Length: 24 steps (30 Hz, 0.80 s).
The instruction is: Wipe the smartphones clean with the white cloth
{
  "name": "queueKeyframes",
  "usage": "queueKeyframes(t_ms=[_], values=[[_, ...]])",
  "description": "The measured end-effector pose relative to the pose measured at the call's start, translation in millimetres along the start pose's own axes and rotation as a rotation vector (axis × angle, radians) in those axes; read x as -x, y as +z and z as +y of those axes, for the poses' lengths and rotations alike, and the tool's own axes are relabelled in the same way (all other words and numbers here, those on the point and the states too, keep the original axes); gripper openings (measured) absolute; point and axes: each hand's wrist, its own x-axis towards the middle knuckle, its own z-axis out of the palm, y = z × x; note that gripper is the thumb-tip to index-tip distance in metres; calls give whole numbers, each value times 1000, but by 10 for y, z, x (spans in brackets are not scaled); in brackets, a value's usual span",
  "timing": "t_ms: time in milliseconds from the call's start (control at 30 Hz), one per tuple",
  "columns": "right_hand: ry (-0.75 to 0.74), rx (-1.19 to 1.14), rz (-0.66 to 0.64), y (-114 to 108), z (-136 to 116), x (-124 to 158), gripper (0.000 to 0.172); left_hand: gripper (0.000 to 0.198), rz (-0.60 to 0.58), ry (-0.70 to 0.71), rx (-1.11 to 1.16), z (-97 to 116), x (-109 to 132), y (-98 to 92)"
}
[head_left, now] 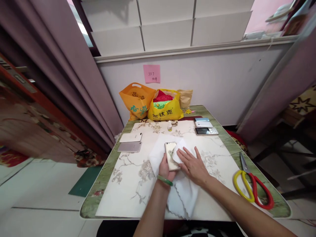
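Left hand (pixel 165 169), green bangle (pixel 165 180) at wrist, clamped on lower end of gold phone (pixel 171 154), near centre of tabletop (pixel 108 161). Right hand (pixel 192 164) flat, fingers together, pressing fold of white cloth (pixel 184 194) onto phone's right side; cloth also spread beneath. Best handled, by my judgement: firm left grip, light even strokes, clean fold on phone. Right: scissors (pixel 251 186). Left: 2 phones (pixel 130 142). Farther right: 3 phones (pixel 204 126). Far edge: orange bag (pixel 137 100), yellow bag (pixel 165 107).
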Motion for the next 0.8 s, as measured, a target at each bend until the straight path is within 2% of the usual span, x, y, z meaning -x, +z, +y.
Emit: queueKeyframes(t_ms=[33,100,200,267,367,433,533,667,800], values=[[23,7,10,-1,-6,-19,53,46,11,10,4,1,-2,-2],[-25,0,1,11,-64,21,54,47,8,1,0,15,0,-19],[-197,-46,-54,54,-201,176,58,55,-84,-115,-88,56,33,-59],[-243,-76,-81,78,-271,213,60,58,-138,-143,-228,85,73,-81],[-206,-109,-80,94,-325,93,62,60,-123,4,-451,114,137,-106],[-180,-123,-72,97,-341,-16,63,56,-95,69,-507,120,164,-117],[-182,-135,-91,100,-337,-42,66,44,-83,36,-416,105,172,-105],[-205,-152,-161,86,-221,155,68,46,-96,-41,-170,49,144,-11],[-30,-204,-167,73,-12,231,56,44,-73,-7,-4,10,110,86]])
